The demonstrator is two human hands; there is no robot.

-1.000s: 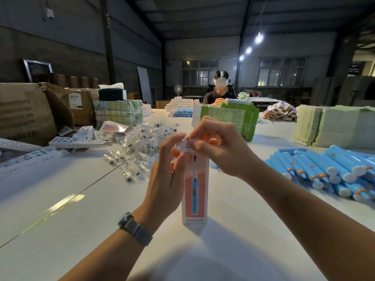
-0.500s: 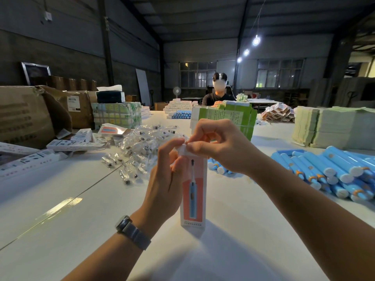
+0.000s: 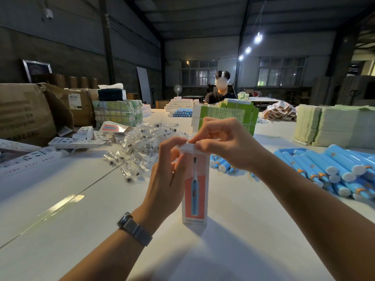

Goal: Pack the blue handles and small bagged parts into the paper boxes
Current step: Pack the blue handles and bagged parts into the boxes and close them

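Note:
A tall paper box, white with an orange panel and a printed blue handle, stands upright on the white table in front of me. My left hand grips its left side near the top. My right hand pinches the white top flap of the box with thumb and fingertips. A heap of blue handles lies at the right, and a few more show behind the box. A pile of small clear bagged parts lies left of centre.
Finished white boxes and brown cartons sit at the left. A green bundle of flat boxes stands behind my hands, pale stacks at the right. A seated person works at the table's far end.
The box has stayed upright in both hands. My right fingers have shifted on the top flap, now pinching it flatter against the box top; the view rose slightly.

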